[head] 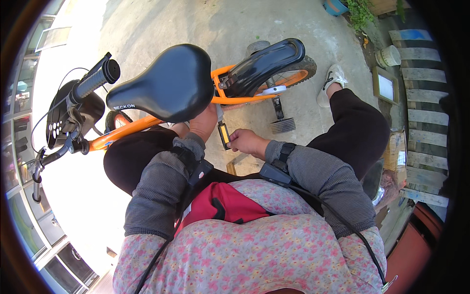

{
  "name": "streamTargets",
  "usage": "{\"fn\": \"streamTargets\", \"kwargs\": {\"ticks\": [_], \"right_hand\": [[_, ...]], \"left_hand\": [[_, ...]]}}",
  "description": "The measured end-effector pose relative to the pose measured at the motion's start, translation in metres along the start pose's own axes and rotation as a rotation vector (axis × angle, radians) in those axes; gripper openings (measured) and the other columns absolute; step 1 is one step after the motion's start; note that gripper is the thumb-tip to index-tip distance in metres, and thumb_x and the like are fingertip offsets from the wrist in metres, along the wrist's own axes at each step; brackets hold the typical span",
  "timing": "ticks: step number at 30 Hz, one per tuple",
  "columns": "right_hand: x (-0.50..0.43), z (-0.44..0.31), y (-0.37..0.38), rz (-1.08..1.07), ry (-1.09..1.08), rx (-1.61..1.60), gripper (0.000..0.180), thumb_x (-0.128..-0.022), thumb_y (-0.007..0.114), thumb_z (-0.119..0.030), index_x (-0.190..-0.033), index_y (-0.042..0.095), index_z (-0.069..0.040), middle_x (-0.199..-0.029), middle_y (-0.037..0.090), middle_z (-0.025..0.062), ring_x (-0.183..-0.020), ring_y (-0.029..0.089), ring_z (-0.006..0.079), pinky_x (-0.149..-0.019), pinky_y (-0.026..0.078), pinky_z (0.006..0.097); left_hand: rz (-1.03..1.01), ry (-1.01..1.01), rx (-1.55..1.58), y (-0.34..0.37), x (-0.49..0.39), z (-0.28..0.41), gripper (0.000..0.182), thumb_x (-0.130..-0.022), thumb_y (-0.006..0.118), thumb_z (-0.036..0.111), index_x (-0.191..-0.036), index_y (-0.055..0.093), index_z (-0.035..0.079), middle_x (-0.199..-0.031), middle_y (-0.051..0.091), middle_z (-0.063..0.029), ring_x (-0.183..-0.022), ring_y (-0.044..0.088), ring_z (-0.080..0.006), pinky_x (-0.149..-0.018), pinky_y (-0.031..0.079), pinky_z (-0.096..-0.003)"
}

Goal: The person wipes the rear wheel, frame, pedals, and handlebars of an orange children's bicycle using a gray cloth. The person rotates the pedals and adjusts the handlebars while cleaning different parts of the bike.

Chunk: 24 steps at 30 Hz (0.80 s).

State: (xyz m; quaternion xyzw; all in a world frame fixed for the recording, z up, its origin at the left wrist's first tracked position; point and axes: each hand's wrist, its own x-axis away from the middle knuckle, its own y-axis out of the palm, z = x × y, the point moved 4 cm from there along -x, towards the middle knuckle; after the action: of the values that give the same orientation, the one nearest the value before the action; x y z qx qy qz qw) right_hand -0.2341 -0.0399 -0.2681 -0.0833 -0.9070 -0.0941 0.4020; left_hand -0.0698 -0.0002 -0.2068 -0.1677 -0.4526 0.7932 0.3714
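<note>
A small orange bicycle stands in front of me, its black saddle (172,82) partly over my left hand (203,124). That hand is beneath the saddle beside the grey crank arm (219,113); its fingers are hidden, so I cannot tell what it grips. My right hand (249,142) pinches the outer end of a black pedal (223,136) with a yellow reflector between thumb and fingers. The orange frame tube (126,131) runs left to the handlebar grip (93,81). Behind the saddle are a black rear mudguard (266,66) and the rear tyre (311,70).
A training wheel (282,126) sticks out on the near side of the rear wheel, another (258,46) on the far side. My shoe (332,82) rests on the concrete floor (235,22). Rightward are a wooden pallet (426,115), a framed panel (385,85) and a cardboard box (396,150).
</note>
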Motion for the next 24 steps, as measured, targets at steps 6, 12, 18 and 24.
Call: {"fn": "streamTargets", "kwargs": {"ticks": [6, 12, 18, 24], "right_hand": [[-0.003, 0.004, 0.001, 0.025, 0.024, -0.02, 0.021, -0.081, 0.078, -0.013, -0.094, 0.067, 0.0, -0.081, 0.068, 0.0071, -0.069, 0.066, 0.0153, -0.061, 0.052, 0.0312], [-0.009, 0.007, 0.001, -0.006, 0.0, 0.092, 0.024, -0.08, 0.078, -0.019, -0.096, 0.071, -0.002, -0.079, 0.07, 0.0078, -0.07, 0.067, 0.0158, -0.062, 0.052, 0.0316], [-0.011, 0.008, 0.001, 0.019, -0.022, 0.108, 0.023, -0.081, 0.077, -0.019, -0.095, 0.071, -0.001, -0.08, 0.07, 0.008, -0.071, 0.068, 0.0163, -0.065, 0.053, 0.0323], [-0.006, 0.005, 0.0, 0.013, -0.032, 0.104, 0.022, -0.082, 0.078, -0.019, -0.095, 0.073, -0.003, -0.078, 0.071, 0.0076, -0.07, 0.068, 0.0162, -0.066, 0.053, 0.0329]], "left_hand": [[0.007, 0.02, -0.077, 0.005, 0.01, 0.005, 0.049, -0.086, 0.066, 0.007, -0.131, 0.052, -0.005, -0.128, 0.056, -0.0257, -0.12, 0.056, -0.037, -0.102, 0.044, -0.0402], [-0.128, 0.036, 0.223, 0.016, -0.013, -0.015, 0.04, -0.087, 0.061, 0.002, -0.127, 0.056, -0.003, -0.113, 0.067, -0.0193, -0.104, 0.065, -0.0294, -0.093, 0.049, -0.037], [-0.138, 0.075, 0.272, 0.022, -0.03, -0.011, 0.037, -0.09, 0.056, 0.0, -0.127, 0.052, 0.001, -0.105, 0.068, -0.0174, -0.099, 0.066, -0.0304, -0.085, 0.052, -0.0379], [-0.195, 0.205, 0.038, 0.02, -0.025, -0.002, 0.036, -0.088, 0.056, 0.002, -0.124, 0.051, 0.001, -0.106, 0.066, -0.0241, -0.1, 0.062, -0.0447, -0.083, 0.052, -0.0468]]}}
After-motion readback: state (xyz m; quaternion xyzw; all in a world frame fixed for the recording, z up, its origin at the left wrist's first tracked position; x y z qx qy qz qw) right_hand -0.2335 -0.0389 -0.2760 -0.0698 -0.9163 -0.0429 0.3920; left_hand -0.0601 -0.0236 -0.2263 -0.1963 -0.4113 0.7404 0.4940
